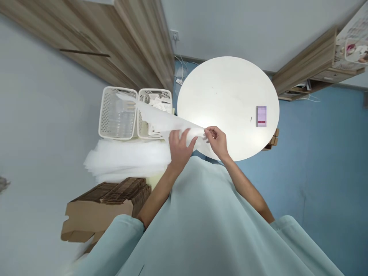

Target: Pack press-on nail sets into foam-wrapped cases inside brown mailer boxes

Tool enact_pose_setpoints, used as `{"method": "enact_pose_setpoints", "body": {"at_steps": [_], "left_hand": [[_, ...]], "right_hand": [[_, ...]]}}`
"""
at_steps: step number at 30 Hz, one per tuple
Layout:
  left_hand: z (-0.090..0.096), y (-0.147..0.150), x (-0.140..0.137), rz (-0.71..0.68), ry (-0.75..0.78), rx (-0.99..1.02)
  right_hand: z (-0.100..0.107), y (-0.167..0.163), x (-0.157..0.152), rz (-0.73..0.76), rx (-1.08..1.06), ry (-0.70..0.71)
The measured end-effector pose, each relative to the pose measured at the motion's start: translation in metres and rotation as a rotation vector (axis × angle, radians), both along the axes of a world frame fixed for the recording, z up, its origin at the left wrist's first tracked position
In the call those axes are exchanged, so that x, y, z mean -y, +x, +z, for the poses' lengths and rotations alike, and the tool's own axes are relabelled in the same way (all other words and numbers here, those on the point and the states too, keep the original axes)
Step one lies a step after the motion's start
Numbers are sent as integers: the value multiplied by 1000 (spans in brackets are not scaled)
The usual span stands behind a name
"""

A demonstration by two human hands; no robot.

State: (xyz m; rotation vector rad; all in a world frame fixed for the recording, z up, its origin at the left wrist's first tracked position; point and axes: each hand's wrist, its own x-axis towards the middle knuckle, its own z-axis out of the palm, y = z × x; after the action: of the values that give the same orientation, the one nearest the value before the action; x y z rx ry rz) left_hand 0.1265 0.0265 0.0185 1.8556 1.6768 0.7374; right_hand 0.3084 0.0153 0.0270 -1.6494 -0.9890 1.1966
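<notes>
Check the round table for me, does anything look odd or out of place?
A small dark mark sits on the white table, just left of the purple item. It stands out against the pale top; whether stain or scrap, I can't tell.

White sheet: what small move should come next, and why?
Probably draw the white sheet further over the table: the right hand pinches one end there, the left hand is spread against it, but the other end trails above the baskets.
</notes>
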Motion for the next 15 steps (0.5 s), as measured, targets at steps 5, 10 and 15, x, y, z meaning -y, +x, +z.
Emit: {"method": "enact_pose_setpoints", "body": {"at_steps": [5, 10, 15], "left_hand": [[-26, 51, -5, 265, -223, 15], [-68, 95, -3, 262, -727, 336], [-95, 130, -7, 198, -789, 369]], "right_hand": [[-23, 84, 10, -136, -79, -36], [-60, 153, 19, -225, -40, -81], [-109, 201, 22, -243, 4, -174]]}}
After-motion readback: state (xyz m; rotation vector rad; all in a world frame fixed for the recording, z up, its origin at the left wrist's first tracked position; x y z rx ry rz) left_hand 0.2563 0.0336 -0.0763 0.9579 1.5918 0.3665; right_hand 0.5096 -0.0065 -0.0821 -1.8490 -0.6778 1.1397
